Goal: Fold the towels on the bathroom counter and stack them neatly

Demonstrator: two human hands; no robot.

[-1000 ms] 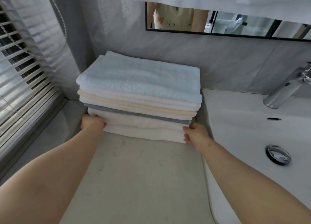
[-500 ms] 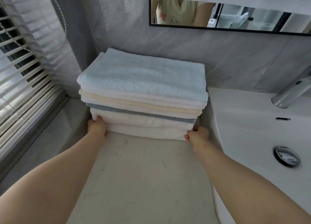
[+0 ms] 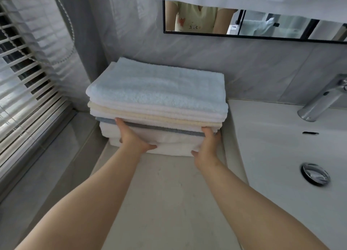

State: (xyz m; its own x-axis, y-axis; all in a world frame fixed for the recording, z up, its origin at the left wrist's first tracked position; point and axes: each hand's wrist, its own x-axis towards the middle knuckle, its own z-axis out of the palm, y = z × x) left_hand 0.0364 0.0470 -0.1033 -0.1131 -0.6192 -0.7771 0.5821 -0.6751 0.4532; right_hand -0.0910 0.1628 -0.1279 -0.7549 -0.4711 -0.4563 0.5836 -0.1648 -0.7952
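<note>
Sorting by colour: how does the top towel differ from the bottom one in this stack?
The top towel is pale blue; the bottom towel is white. The top towel shows its upper face; the bottom towel shows only its front edge, partly behind the right hand. Both are folded.

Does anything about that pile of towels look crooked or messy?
Only slightly: the light blue top towel overhangs the white bottom towels on the left, so their edges aren't flush. Nothing spilled or damaged.
</note>
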